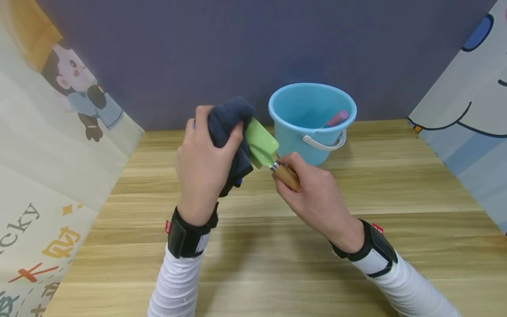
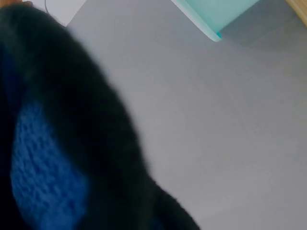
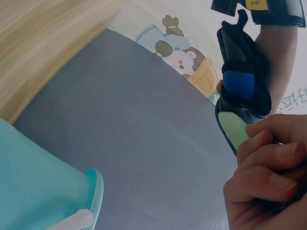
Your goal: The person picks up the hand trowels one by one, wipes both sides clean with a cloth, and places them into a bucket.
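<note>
My left hand (image 1: 202,160) grips a bunched dark blue-grey cloth (image 1: 233,119), fingers over its far side and thumb on the near side. The cloth is folded against the light green blade of a small garden trowel (image 1: 261,141), covering its tip. My right hand (image 1: 317,193) holds the trowel by its wooden handle, fingers curled round it. In the left wrist view the cloth (image 2: 105,124) fills the left side, with a bright blue patch showing. From the right wrist, the green blade (image 3: 232,127) meets the cloth (image 3: 240,86) just beyond my curled fingers.
A light blue bucket (image 1: 291,143) with a white handle (image 1: 325,145) stands at the back of the wooden table (image 1: 253,255), just behind the trowel. Inside leans something with a pink-purple grip (image 1: 337,118). A dark wall panel (image 1: 222,53) rises behind; printed sheets flank the table.
</note>
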{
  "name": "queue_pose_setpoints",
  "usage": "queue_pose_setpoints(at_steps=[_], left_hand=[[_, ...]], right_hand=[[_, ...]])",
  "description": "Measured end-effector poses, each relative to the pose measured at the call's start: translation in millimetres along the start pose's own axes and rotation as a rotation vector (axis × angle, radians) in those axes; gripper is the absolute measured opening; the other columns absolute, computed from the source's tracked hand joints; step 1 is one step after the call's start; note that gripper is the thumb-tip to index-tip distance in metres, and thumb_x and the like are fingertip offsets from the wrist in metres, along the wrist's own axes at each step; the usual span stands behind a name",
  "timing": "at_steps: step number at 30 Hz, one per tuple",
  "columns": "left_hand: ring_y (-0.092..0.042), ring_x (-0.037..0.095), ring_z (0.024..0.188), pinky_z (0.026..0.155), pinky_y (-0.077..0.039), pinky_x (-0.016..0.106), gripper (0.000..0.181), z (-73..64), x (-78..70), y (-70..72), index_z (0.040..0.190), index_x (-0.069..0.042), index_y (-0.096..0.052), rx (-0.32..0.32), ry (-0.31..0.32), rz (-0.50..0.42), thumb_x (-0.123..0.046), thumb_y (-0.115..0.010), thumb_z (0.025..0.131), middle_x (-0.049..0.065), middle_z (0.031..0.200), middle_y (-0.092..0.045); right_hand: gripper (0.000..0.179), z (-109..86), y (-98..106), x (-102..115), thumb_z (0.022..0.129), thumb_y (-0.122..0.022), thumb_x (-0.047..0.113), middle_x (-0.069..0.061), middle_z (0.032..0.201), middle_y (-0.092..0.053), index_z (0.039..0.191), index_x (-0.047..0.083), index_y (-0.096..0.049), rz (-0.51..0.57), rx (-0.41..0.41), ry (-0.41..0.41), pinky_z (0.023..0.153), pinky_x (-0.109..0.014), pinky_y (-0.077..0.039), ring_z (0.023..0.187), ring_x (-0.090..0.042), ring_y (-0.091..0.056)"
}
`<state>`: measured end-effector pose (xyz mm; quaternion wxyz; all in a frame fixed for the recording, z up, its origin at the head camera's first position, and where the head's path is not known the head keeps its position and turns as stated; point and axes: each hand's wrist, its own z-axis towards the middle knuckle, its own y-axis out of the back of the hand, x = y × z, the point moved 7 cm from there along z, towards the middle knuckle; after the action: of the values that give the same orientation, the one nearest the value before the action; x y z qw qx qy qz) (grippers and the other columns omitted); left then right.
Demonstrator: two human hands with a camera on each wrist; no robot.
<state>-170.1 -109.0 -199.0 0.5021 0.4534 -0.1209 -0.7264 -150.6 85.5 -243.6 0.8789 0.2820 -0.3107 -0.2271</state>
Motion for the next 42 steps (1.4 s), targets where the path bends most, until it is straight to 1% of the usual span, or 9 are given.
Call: queue_pose_setpoints(at_steps=[5,9,17,24,27,31,34,38,42], left_hand=[[-0.061,0.034,0.068,0.057,-0.050,0.048,0.057,1.1,4.8,1.8,0.132,-0.019,-0.054,-0.017,0.020,0.033,-0.061,-0.061,0.093,0.013,0.102,-0.062],[-0.061,0.036,0.068,0.057,-0.050,0.051,0.057,1.4,8.0,5.2,0.131,-0.019,-0.054,-0.050,0.021,0.064,-0.061,-0.061,0.093,0.014,0.102,-0.061],[-0.060,0.037,0.067,0.058,-0.049,0.052,0.057,2.0,12.8,12.5,0.130,-0.018,-0.055,-0.101,0.026,0.069,-0.061,-0.061,0.093,0.015,0.102,-0.061],[-0.059,0.037,0.067,0.058,-0.049,0.051,0.057,3.0,16.8,14.5,0.131,-0.019,-0.055,-0.094,0.038,0.073,-0.062,-0.060,0.094,0.015,0.100,-0.061],[-0.060,0.038,0.068,0.058,-0.049,0.051,0.058,3.6,17.6,15.1,0.131,-0.020,-0.055,-0.094,0.043,0.077,-0.062,-0.060,0.093,0.014,0.101,-0.061],[-0.060,0.038,0.068,0.058,-0.049,0.052,0.058,4.4,17.8,15.0,0.132,-0.020,-0.055,-0.089,0.048,0.087,-0.063,-0.060,0.093,0.014,0.102,-0.061],[-0.061,0.038,0.067,0.058,-0.049,0.051,0.058,4.8,17.4,13.3,0.132,-0.021,-0.054,-0.073,0.050,0.092,-0.064,-0.059,0.093,0.013,0.103,-0.061],[-0.061,0.038,0.066,0.058,-0.050,0.051,0.058,5.9,16.7,11.7,0.132,-0.020,-0.054,-0.069,0.043,0.085,-0.064,-0.059,0.094,0.013,0.103,-0.061],[-0.061,0.037,0.067,0.058,-0.050,0.050,0.058,7.1,15.6,10.9,0.133,-0.020,-0.054,-0.061,0.039,0.079,-0.063,-0.059,0.093,0.013,0.103,-0.062]], right_hand=[[0.024,-0.7,-1,-1,0.090,-0.073,0.009,-0.003,0.073,-0.057,0.109,0.006,-0.059,0.025,0.014,-0.017,0.051,-0.024,-0.039,0.057,-0.010,-0.046],[0.024,-1.1,-1,-1,0.089,-0.072,0.008,-0.002,0.075,-0.058,0.109,0.007,-0.059,0.048,0.011,-0.018,0.052,-0.023,-0.040,0.058,-0.010,-0.046],[0.024,-0.8,0,1,0.089,-0.072,0.008,-0.002,0.074,-0.058,0.109,0.007,-0.058,0.060,0.013,-0.011,0.052,-0.023,-0.040,0.058,-0.009,-0.046],[0.027,-2.0,-2,0,0.092,-0.071,0.014,-0.002,0.075,-0.057,0.113,0.006,-0.057,0.099,0.056,-0.042,0.049,-0.023,-0.040,0.056,-0.009,-0.046],[0.023,-1.5,-2,-2,0.095,-0.066,0.016,-0.001,0.073,-0.055,0.114,0.006,-0.059,0.120,0.080,-0.065,0.049,-0.024,-0.040,0.055,-0.009,-0.045],[0.020,0.4,-1,-10,0.099,-0.058,0.017,0.000,0.072,-0.056,0.116,0.008,-0.065,0.133,0.119,-0.124,0.053,-0.026,-0.041,0.058,-0.010,-0.048],[0.022,3.9,5,-20,0.099,-0.054,0.018,-0.001,0.073,-0.058,0.115,0.010,-0.067,0.103,0.121,-0.164,0.056,-0.028,-0.041,0.061,-0.012,-0.049],[0.026,18.0,22,-36,0.101,-0.052,0.023,-0.002,0.073,-0.057,0.116,0.011,-0.069,-0.007,0.123,-0.193,0.061,-0.031,-0.040,0.064,-0.016,-0.051],[0.036,41.8,38,-60,0.105,-0.050,0.033,-0.007,0.077,-0.059,0.125,0.007,-0.066,-0.129,0.210,-0.229,0.061,-0.034,-0.040,0.063,-0.020,-0.053]])
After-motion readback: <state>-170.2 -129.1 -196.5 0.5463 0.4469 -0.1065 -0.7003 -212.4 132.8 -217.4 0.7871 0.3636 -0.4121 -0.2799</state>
